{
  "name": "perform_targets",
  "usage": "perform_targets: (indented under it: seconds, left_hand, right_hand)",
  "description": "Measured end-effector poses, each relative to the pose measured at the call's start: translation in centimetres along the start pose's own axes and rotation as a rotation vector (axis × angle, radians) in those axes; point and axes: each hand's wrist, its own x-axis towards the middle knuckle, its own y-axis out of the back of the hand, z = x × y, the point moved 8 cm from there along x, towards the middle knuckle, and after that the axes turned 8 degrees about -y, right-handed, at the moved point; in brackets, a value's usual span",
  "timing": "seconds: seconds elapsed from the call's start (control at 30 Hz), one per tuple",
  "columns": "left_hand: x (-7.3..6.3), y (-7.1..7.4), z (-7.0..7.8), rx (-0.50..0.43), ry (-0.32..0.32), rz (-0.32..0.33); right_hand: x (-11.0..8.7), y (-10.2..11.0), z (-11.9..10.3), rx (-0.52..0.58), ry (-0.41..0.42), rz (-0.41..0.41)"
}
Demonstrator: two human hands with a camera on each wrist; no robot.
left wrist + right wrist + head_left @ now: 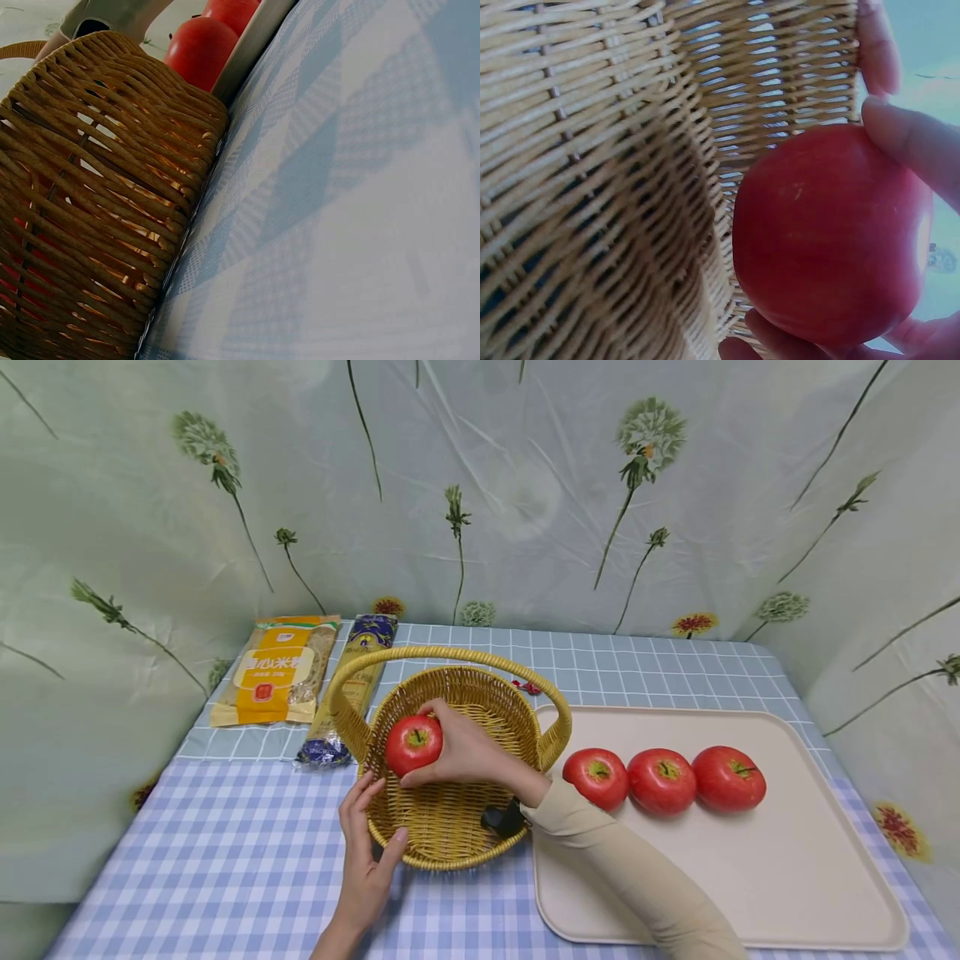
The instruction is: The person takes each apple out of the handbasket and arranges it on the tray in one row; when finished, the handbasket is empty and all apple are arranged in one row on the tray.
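In the head view a yellow wicker basket with an arched handle stands mid-table. My right hand reaches into it and grips a red apple beside the left inner wall. From the right wrist view, thumb and fingers lie around that apple, next to the woven wall. My left hand rests against the basket's left front rim, its fingers and thumb spread apart. The left wrist view shows the basket's outer weave, but no left fingers.
On the right, a beige tray bears three red apples in a row. Behind the basket's left side lie a noodle bag and a spaghetti packet. A patterned curtain hangs behind the checked tablecloth.
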Motion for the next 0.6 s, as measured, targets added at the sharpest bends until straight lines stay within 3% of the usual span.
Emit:
perform_targets:
  seconds: [0.37,0.6]
  left_hand:
    - [0.1,0.0,0.1,0.000,-0.016,0.007]
    - [0.0,0.0,-0.1,0.003,0.007,0.001]
  right_hand:
    - [-1.1,1.8,-1.7,0.016,0.047,0.068]
    - [-1.9,2.6,-2.5,0.046,0.074,0.087]
